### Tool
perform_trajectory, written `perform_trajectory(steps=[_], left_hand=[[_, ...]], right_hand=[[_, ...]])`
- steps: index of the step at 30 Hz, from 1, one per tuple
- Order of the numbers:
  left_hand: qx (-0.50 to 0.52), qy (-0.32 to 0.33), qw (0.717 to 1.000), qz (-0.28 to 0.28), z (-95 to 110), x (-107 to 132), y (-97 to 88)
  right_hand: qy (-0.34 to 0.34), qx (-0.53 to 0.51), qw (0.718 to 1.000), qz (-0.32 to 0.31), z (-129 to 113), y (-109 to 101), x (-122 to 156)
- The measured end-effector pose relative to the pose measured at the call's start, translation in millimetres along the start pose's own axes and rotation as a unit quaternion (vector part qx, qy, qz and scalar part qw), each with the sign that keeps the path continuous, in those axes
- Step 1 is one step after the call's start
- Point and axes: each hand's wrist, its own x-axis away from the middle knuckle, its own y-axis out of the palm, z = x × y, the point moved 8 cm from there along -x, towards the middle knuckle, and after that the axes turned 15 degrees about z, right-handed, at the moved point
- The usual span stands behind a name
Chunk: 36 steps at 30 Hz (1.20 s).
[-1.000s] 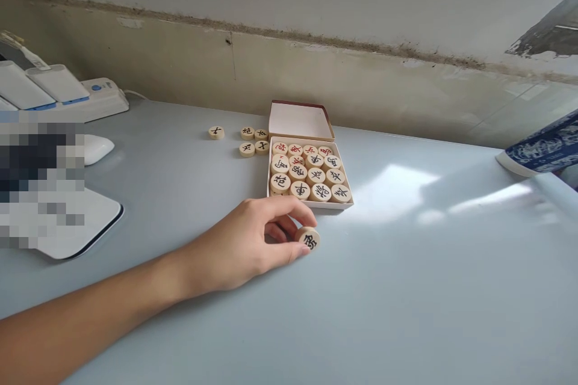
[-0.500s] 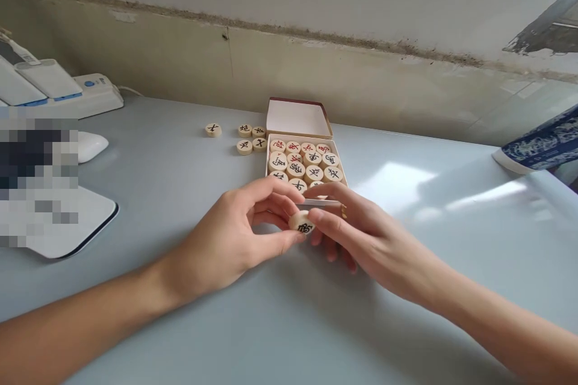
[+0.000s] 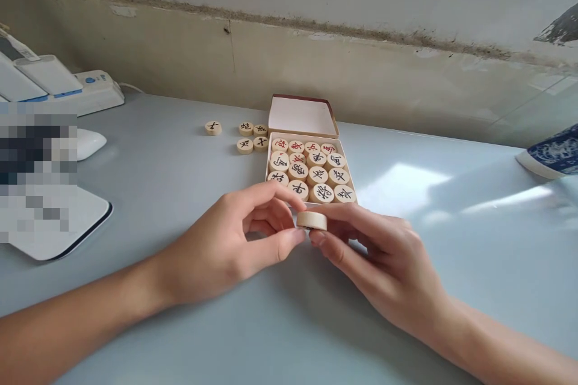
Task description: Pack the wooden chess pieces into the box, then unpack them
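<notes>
A round wooden Chinese chess piece is pinched between my two hands just in front of the box, its pale edge facing me and its marked face turned downward. My left hand grips it from the left with thumb and index finger. From the right, the thumb and index finger of my right hand close on it too. The open box behind holds rows of pieces, the far ones with red characters and the nearer ones with black. Its lid leans back, white inside.
Left of the box, several loose chess pieces lie on the grey table. A white mouse, a white pad and a power strip are at the left. A blue patterned object stands at the right edge.
The held piece has been tilted so its character, visible before, now faces down and its side shows. My right hand has shifted its grip, uncovering the box's nearest row.
</notes>
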Motion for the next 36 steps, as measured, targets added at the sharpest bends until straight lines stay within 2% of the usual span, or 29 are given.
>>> perform_trajectory(steps=[4, 11, 16, 20, 22, 24, 27, 29, 32, 36], left_hand=[[-0.011, -0.015, 0.999, -0.036, -3, 0, 1.9], [-0.058, -0.009, 0.997, -0.048, -4, -1, 2.8], [-0.032, -0.023, 0.998, -0.047, -4, -2, 2.8], [0.002, -0.041, 0.997, -0.061, -4, -3, 5.5], [0.021, -0.057, 0.997, -0.057, -7, -3, 6.1], [0.026, -0.058, 0.997, -0.046, -8, -3, 5.9], [0.024, -0.047, 0.998, -0.036, -9, -2, 5.5], [0.02, -0.038, 0.999, -0.034, -8, -1, 4.7], [0.013, -0.039, 0.999, -0.034, -8, -1, 1.4], [0.029, -0.046, 0.996, -0.067, -4, -3, 0.5]], right_hand=[[-0.051, 0.033, 0.998, 0.033, -5, -4, 0], [-0.046, 0.035, 0.998, 0.014, -4, -2, 3], [-0.068, 0.032, 0.997, 0.009, -4, -2, 5], [-0.094, 0.001, 0.995, -0.035, -9, 4, 6], [-0.085, -0.028, 0.994, -0.054, -10, 7, 6], [-0.049, -0.047, 0.996, -0.057, -6, 7, 5], [0.0, -0.039, 0.998, -0.057, 1, 8, 3], [0.003, -0.026, 0.998, -0.059, 2, 8, 2], [-0.024, 0.005, 0.999, -0.026, -3, 2, 1], [-0.077, 0.035, 0.996, 0.003, -11, -3, 4]])
